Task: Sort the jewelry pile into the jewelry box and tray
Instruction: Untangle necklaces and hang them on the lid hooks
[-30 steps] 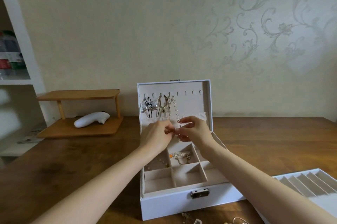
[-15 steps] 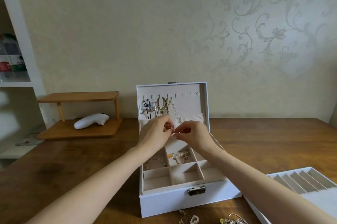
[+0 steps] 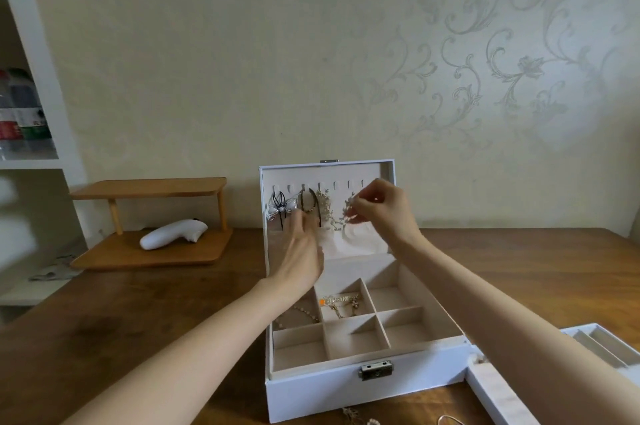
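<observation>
A pale cream wall (image 3: 242, 61) fills the upper two thirds of the frame. On its right half there is silvery grey scrollwork (image 3: 502, 71) of curling stems and a flower. Soft, even light lies on it, brighter toward the upper right. Along the left edge stands a white shelving unit (image 3: 38, 54), with plastic bottles (image 3: 20, 116) bearing red and green labels on one shelf and some blurred papers (image 3: 52, 268) on a lower ledge. A dark brown wooden table (image 3: 121, 313) spans the lower half, its grain visible. At left centre, on the table against the wall, sits a two-tier light wooden stand (image 3: 149, 187). A white handheld device (image 3: 173, 234) lies on its lower board.
</observation>
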A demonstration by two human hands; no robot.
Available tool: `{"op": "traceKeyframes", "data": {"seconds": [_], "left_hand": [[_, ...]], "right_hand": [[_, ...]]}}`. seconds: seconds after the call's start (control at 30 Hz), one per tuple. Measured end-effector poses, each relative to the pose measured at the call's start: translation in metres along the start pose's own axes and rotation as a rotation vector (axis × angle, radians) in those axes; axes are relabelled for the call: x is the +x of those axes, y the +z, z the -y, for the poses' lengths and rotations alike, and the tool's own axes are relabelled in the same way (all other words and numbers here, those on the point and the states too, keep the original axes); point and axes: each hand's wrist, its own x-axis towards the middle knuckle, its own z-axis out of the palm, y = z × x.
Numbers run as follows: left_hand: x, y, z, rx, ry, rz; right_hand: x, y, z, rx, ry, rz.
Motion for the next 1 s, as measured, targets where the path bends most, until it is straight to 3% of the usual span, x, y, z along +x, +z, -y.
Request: {"op": "traceKeyframes", "data": {"seconds": [0.37, 0.57, 0.77, 0.93, 1.0], "left_hand": [[0.001, 0.007, 0.009, 0.146, 0.106, 0.072], [-0.004, -0.002, 0.017, 0.160, 0.176, 0.056], [-0.006, 0.001, 0.023, 0.185, 0.251, -0.139], [-0.009, 0.002, 0.023, 0.172, 0.230, -0.130], [-0.009, 0.000, 0.021, 0.199, 0.221, -0.086]], "right_hand": [[0.044, 0.011, 0.007, 0.002, 0.018, 0.121], [0.034, 0.007, -0.029, -0.461, -0.015, 0.214], [0.017, -0.005, -0.045, -0.663, -0.176, 0.155], [0.003, -0.004, -0.052, -0.903, -0.367, 0.277], [0.000, -0.005, -0.054, -0.956, -0.355, 0.307]]}}
